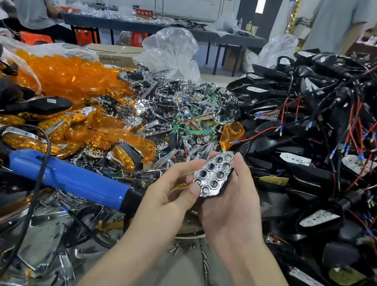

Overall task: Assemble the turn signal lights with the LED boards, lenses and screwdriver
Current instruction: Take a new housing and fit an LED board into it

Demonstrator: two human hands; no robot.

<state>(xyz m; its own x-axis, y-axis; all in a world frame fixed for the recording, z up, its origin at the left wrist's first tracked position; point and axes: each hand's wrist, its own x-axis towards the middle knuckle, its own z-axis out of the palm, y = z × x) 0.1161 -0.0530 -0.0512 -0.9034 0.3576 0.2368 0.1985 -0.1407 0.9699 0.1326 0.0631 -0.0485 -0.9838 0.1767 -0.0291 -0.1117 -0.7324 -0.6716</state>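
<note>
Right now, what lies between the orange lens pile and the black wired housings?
A heap of chrome reflectors and green boards, in the head view.

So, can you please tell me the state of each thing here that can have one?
chrome reflector, held between both hands, cups facing up.
left hand, thumb pinches the reflector's lower end.
right hand, holds the reflector from behind.
blue screwdriver, lying on the parts, untouched.
orange lenses, loose in a heap, not fitted.
black housings, piled, wires tangled.
</note>
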